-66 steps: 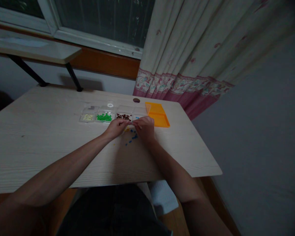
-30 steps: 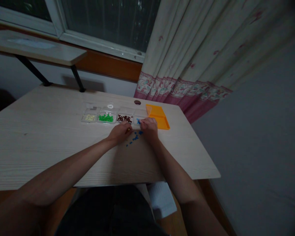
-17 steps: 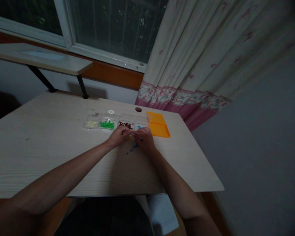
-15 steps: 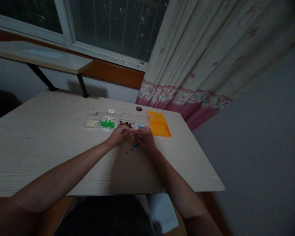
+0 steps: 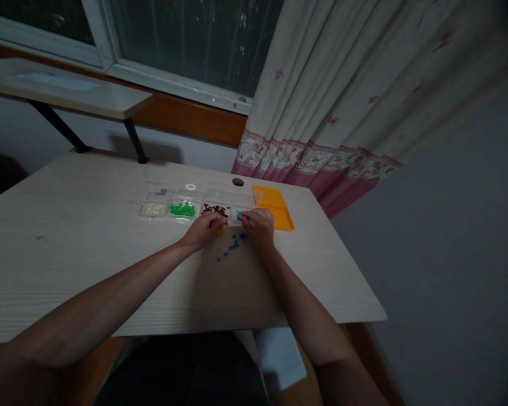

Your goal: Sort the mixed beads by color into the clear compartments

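Several small blue pieces (image 5: 239,215) sit in the clear box (image 5: 243,200) at the right end of a row of four, and the right hand (image 5: 259,225) is right there, fingertips bunched close together by its near edge. Can't tell if they've got a piece between them, it's just too tiny and dark. The left hand (image 5: 205,228) is curled up narrow in front of the brown pieces (image 5: 215,210) next door, and again I can't make out whether anything's pinched in it. On the near side of the hands, some loose blue bits (image 5: 234,245) trail across the tabletop (image 5: 88,254) toward the person, with a few yellow bits (image 5: 220,232) just beside the left hand. Going left along the row you get green pieces (image 5: 182,210), then pale pieces (image 5: 154,208). Over on the right, an orange tray (image 5: 284,220) is partly hidden by the right hand. Farther back there's a round hole (image 5: 237,182) in the tabletop, then a flowery curtain (image 5: 313,113), a dark window (image 5: 195,45) and a raised shelf (image 5: 76,93) at back left.
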Demonstrator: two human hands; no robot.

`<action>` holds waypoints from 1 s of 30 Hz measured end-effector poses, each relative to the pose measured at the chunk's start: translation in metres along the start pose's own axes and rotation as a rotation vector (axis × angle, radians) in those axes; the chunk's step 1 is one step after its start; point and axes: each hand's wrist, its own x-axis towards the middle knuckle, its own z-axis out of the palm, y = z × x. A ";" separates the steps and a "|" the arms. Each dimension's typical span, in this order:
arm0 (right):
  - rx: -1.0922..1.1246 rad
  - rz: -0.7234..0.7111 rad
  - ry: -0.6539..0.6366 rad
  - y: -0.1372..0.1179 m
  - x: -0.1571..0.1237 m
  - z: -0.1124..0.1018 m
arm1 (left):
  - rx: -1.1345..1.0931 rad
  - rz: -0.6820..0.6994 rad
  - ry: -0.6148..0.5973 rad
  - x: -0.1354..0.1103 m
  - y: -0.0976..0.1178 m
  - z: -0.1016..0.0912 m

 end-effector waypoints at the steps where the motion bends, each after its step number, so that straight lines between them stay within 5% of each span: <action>1: -0.018 0.043 0.027 0.004 0.000 0.002 | 0.010 0.009 -0.012 0.000 0.001 -0.001; 14: -0.030 0.136 -0.015 0.011 -0.002 0.008 | 0.362 0.131 -0.285 -0.016 0.029 -0.004; 23: -0.027 0.142 -0.044 0.010 -0.002 0.007 | 0.444 0.176 -0.301 -0.017 0.034 -0.003; 30: -0.036 0.132 -0.033 0.004 -0.002 0.002 | 0.343 0.141 -0.202 -0.017 0.025 0.002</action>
